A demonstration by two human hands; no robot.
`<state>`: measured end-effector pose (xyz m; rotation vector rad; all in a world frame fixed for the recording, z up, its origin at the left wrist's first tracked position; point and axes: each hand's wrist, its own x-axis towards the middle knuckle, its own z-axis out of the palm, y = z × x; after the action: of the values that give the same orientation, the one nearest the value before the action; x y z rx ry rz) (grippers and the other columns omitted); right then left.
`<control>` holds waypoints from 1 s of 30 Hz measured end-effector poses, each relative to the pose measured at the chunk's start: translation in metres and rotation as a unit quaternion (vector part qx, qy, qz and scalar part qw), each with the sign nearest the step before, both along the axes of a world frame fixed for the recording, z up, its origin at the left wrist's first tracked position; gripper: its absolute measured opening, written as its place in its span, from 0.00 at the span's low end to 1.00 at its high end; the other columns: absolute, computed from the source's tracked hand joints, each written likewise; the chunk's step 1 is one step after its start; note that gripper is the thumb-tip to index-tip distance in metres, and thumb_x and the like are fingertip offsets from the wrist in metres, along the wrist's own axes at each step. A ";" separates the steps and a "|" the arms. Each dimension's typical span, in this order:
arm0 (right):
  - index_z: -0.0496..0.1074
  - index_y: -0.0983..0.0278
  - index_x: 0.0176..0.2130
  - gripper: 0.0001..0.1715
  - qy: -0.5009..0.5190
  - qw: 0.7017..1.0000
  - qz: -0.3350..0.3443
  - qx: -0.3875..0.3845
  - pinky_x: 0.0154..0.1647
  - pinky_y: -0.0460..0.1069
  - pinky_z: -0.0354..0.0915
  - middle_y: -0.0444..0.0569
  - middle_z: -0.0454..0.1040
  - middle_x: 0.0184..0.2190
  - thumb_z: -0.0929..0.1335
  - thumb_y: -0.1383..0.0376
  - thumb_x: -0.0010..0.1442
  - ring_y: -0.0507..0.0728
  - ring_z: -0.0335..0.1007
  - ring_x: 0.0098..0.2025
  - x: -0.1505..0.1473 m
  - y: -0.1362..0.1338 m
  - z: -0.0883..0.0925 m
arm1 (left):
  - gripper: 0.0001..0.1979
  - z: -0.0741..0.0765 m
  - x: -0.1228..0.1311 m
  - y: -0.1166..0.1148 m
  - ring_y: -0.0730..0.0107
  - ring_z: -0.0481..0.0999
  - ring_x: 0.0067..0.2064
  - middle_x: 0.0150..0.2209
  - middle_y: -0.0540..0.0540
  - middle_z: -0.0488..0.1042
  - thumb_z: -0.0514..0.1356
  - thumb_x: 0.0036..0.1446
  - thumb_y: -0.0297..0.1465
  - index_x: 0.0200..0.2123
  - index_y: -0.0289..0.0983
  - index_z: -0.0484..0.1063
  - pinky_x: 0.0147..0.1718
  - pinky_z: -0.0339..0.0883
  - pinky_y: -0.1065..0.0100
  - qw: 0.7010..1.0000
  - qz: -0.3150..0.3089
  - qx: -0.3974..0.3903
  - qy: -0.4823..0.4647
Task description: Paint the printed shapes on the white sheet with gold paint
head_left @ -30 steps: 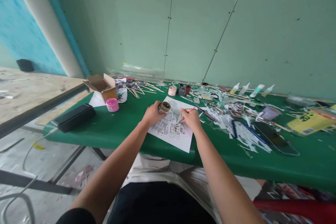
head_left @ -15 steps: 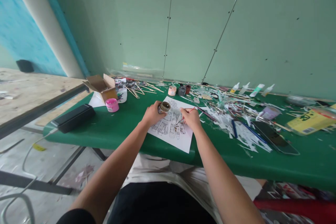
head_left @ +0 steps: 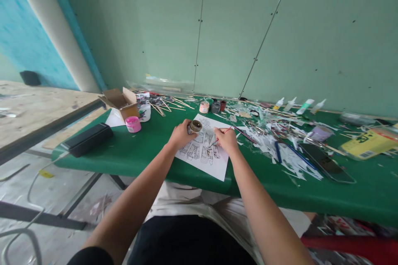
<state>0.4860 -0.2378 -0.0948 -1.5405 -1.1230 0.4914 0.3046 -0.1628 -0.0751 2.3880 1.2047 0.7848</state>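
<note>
Here we are at the green table (head_left: pixel 139 157), and the left hand (head_left: pixel 180 134) curls round a small open jar (head_left: pixel 195 125) over the left side of a white sheet (head_left: pixel 219 170), thumb in front, presumably to steady it with its mouth facing up! Across from it, the right hand (head_left: pixel 226 138) pinches a thin red-handled brush (head_left: pixel 229 128), tip slanting down and inward, a grip that looks chosen for fine control over the small drawn shapes (head_left: pixel 193 152); that hand overlaps the sheet's right edge, perhaps helping pin it. Now the tricky bits: the jar's contents are dark and hard to identify, whether its base sits on the paper can't be told, and the brush tip melts into the drawing, contact unclear
</note>
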 end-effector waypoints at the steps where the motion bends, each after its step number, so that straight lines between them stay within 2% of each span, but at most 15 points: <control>1: 0.59 0.61 0.13 0.24 0.007 1.000 0.003 -0.002 0.13 0.46 0.53 0.40 0.58 0.07 0.65 0.55 0.54 0.50 0.55 0.10 0.000 0.000 0.001 | 0.24 0.000 0.000 0.000 0.55 0.74 0.45 0.45 0.44 0.75 0.65 0.49 0.35 0.48 0.38 0.62 0.38 0.65 0.64 1.000 0.000 -0.003 0.002; 13: 0.59 0.61 0.12 0.24 0.006 1.000 0.014 -0.008 0.15 0.46 0.55 0.41 0.59 0.07 0.64 0.55 0.54 0.51 0.56 0.11 -0.002 -0.002 0.003 | 0.24 0.000 0.000 0.000 0.54 0.74 0.46 0.46 0.44 0.75 0.65 0.49 0.34 0.48 0.38 0.62 0.39 0.66 0.63 1.000 0.001 -0.005 -0.007; 19: 0.59 0.61 0.11 0.25 -0.036 0.999 -0.005 0.001 0.16 0.46 0.54 0.41 0.58 0.07 0.64 0.56 0.54 0.51 0.57 0.11 0.000 -0.001 0.002 | 0.24 0.001 0.001 -0.001 0.54 0.74 0.47 0.47 0.43 0.74 0.65 0.49 0.34 0.49 0.38 0.62 0.40 0.66 0.63 1.000 0.005 -0.010 -0.001; 24: 0.59 0.61 0.12 0.25 -0.015 1.000 0.007 -0.001 0.15 0.46 0.54 0.41 0.58 0.07 0.64 0.55 0.54 0.50 0.55 0.11 0.000 -0.001 0.001 | 0.24 0.002 0.001 -0.002 0.54 0.74 0.47 0.46 0.43 0.74 0.65 0.49 0.33 0.49 0.38 0.63 0.40 0.66 0.62 1.000 0.006 -0.012 -0.004; 30: 0.58 0.61 0.11 0.25 -0.040 0.999 -0.018 0.005 0.15 0.46 0.53 0.41 0.58 0.07 0.64 0.56 0.54 0.50 0.56 0.11 0.001 -0.002 0.002 | 0.24 0.002 0.001 -0.002 0.53 0.74 0.47 0.46 0.43 0.75 0.65 0.49 0.33 0.49 0.38 0.63 0.39 0.65 0.62 1.000 0.004 -0.012 -0.004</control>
<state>0.4866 -0.2401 -0.0925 -1.5809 -1.1550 0.4012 0.3053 -0.1646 -0.0734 2.3605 1.2140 0.7778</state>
